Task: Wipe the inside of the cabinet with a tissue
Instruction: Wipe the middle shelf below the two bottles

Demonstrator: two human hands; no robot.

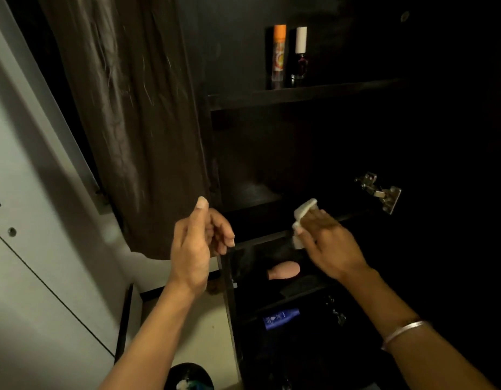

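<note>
A dark wooden cabinet (299, 97) stands open in front of me, with several shelves. My right hand (328, 240) holds a folded white tissue (302, 218) under its fingers at the front edge of the middle shelf (260, 240). My left hand (198, 243) hovers in front of the cabinet's left edge, fingers loosely curled, thumb up, holding nothing. A silver bangle sits on my right wrist.
An orange-capped spray can (278, 53) and a white-capped dark bottle (299, 52) stand on the upper shelf. A pink bottle (284, 270) and a blue tube (280, 318) lie on lower shelves. A metal hinge (381, 191) sits on the right wall. A brown curtain (136, 122) hangs left.
</note>
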